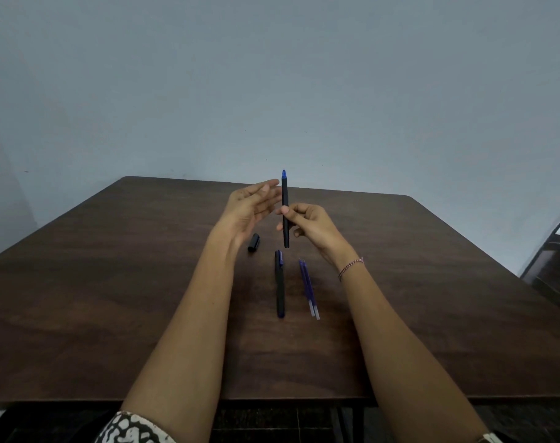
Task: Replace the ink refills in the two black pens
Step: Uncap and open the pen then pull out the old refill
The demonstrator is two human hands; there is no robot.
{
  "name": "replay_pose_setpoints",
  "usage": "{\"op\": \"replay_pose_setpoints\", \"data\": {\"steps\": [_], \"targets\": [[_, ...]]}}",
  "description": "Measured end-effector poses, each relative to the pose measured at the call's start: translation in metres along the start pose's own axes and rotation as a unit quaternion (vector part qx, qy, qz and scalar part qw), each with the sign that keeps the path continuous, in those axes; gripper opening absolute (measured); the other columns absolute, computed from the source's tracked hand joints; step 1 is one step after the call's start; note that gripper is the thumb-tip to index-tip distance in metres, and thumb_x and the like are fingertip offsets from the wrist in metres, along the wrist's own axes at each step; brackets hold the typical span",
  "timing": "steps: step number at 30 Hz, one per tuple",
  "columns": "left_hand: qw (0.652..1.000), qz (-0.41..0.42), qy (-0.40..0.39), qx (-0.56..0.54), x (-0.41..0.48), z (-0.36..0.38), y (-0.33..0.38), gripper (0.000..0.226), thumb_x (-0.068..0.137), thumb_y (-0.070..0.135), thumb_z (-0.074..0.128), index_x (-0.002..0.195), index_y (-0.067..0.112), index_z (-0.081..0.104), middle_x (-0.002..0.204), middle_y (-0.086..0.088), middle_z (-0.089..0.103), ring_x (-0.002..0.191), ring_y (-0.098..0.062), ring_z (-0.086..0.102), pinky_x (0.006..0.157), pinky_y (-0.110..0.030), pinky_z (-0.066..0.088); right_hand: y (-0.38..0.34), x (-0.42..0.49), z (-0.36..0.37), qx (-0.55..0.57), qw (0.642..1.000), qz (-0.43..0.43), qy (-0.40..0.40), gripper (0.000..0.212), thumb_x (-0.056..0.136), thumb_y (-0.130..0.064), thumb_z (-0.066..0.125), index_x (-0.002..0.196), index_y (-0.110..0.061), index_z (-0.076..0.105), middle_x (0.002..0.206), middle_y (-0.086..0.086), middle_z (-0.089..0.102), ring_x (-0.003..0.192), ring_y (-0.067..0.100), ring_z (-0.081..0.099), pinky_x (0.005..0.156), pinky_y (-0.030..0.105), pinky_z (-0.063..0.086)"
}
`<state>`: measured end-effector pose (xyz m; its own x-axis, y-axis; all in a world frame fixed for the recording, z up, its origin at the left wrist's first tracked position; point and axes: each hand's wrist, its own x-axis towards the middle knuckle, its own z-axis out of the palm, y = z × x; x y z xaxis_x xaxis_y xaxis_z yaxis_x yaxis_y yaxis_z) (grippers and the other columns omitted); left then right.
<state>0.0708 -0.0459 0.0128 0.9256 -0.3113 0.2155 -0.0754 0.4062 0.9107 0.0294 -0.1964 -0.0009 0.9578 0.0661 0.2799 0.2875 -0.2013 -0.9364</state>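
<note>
**Now gripping the first pen upright, tip end ready for opening**

A dark brown wooden table (112,282) is carrying everything. Above its middle, the right hand (310,223) is pinching a slim black pen (284,193) by its lower half between thumb and fingers, holding it vertical with the blue tip (283,174) pointing up. The left hand (250,206) is hovering just beside the upper barrel, fingers straight and relaxed, grasping nothing; I cannot tell whether a fingertip is touching the barrel.

A second black pen with a clip (280,289), seemingly capped, is lying on the table nearer the person. Two thin blue ink refills with clear ends (308,287) are lying side by side just to its right. A short black cap (254,242) is resting apart to the left.

The person is probably getting ready to open the barrel at the tip. Doing that well is going to mean closing the left fingers on the blue section alone and clamping the barrel firmly in the right hand so it is not turning along. A gentle twist should stop the old refill from springing out and rolling off.
</note>
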Motion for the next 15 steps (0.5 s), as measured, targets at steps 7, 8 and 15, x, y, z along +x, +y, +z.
{"op": "replay_pose_setpoints", "data": {"steps": [7, 8, 15], "targets": [[0.999, 0.019, -0.032, 0.013, -0.003, 0.008, -0.002, 0.029, 0.095, 0.006, 0.047, 0.121, 0.0, 0.057, 0.113, -0.013, 0.067, 0.1, -0.019, 0.068, 0.084, -0.028, 0.054, 0.003, -0.002, 0.002, 0.029, 0.997, 0.028, -0.064, 0.018, 0.094, -0.024, 0.056, 0.101, -0.01, 0.065, 0.08, 0.006, 0.074, 0.076, 0.016, 0.072, 0.07, 0.023, 0.058], [0.999, 0.022, -0.032, 0.015, -0.003, 0.009, -0.003, 0.028, 0.095, 0.005, 0.047, 0.12, 0.0, 0.057, 0.112, -0.012, 0.067, 0.097, -0.018, 0.069, 0.08, -0.027, 0.055, 0.003, -0.002, 0.003, 0.032, 0.997, 0.025, -0.067, 0.017, 0.094, -0.024, 0.056, 0.1, -0.01, 0.065, 0.08, 0.006, 0.074, 0.076, 0.017, 0.072, 0.069, 0.023, 0.058], [0.999, 0.038, 0.021, -0.026, -0.003, 0.012, -0.005, 0.021, 0.087, -0.003, 0.057, 0.107, -0.001, 0.063, 0.083, -0.004, 0.074, 0.078, -0.015, 0.071, 0.068, -0.024, 0.057, 0.004, 0.0, 0.004, 0.026, 0.998, 0.013, -0.056, 0.016, 0.092, -0.022, 0.06, 0.099, -0.009, 0.064, 0.076, 0.005, 0.074, 0.072, 0.015, 0.072, 0.071, 0.024, 0.056]]}}
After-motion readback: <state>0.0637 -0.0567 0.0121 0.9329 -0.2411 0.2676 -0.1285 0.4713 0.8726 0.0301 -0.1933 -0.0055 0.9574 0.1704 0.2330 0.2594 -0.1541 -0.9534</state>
